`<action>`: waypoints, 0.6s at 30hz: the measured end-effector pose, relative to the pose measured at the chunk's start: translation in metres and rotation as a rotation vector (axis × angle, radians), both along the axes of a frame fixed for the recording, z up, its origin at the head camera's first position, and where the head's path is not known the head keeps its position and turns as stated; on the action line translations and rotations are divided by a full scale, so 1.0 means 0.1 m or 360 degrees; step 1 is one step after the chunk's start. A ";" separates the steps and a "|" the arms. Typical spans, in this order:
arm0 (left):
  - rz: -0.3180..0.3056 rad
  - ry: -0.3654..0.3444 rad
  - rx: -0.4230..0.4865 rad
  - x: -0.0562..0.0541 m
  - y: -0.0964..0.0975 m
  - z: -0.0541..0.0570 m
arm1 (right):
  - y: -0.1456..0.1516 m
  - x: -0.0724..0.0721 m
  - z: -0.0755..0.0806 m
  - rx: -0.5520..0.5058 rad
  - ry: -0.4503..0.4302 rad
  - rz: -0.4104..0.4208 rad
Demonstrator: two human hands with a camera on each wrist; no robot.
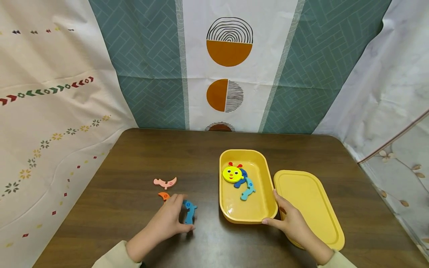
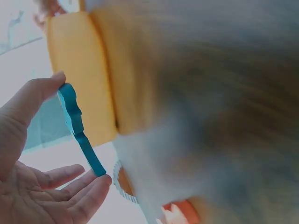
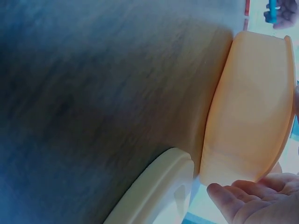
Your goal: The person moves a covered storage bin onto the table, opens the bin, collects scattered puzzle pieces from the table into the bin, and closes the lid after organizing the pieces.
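My left hand (image 1: 169, 217) pinches a blue curved puzzle piece (image 1: 190, 212) between thumb and fingertips. The left wrist view has this piece (image 2: 72, 109) on edge, spanning from the thumb to the fingers. An orange piece (image 1: 164, 195), partly hidden by that hand, and a pink piece (image 1: 165, 183) lie just beyond it. My right hand (image 1: 293, 219) holds the near right corner of a yellow box (image 1: 226, 212), thumb at the front rim and fingers along the side. Inside lie a yellow smiling caterpillar head (image 1: 232, 174), a dark blue piece (image 1: 242, 178) and a light blue piece (image 1: 248, 189).
A yellow lid (image 1: 311, 204) lies on the brown table (image 1: 187, 160) to the right of the box, partly behind the right hand. Patterned cloth (image 1: 151, 67) hangs at the table's back and sides.
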State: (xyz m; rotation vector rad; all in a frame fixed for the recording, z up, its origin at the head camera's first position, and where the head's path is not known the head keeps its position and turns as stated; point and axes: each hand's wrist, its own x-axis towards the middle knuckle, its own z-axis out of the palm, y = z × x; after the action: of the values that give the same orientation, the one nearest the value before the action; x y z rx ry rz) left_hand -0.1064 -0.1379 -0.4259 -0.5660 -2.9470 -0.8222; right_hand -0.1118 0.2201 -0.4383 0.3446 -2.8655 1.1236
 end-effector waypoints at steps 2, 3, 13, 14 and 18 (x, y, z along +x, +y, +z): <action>-0.0010 0.0006 0.0038 -0.03 0.03 0.03 | 0.00 0.00 0.00 0.0007 0.0000 -0.0002; -0.0017 0.0004 0.0057 -0.04 0.04 0.05 | 0.01 0.00 0.00 0.0009 -0.0002 -0.0003; -0.0085 -0.0017 0.0166 -0.12 0.24 0.20 | 0.01 0.00 0.00 -0.0009 -0.0036 0.0003; -0.0099 -0.0009 0.0166 -0.12 0.26 0.21 | 0.01 0.00 -0.01 -0.0014 -0.0035 0.0005; -0.0145 -0.0009 0.0197 -0.15 0.33 0.25 | 0.01 0.00 -0.01 -0.0016 -0.0026 0.0012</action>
State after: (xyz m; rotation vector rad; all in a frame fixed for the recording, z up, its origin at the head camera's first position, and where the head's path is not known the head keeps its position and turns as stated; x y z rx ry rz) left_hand -0.1217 -0.1049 -0.4006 -0.6950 -2.8681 -1.0081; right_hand -0.1118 0.2212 -0.4396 0.3478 -2.8738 1.1469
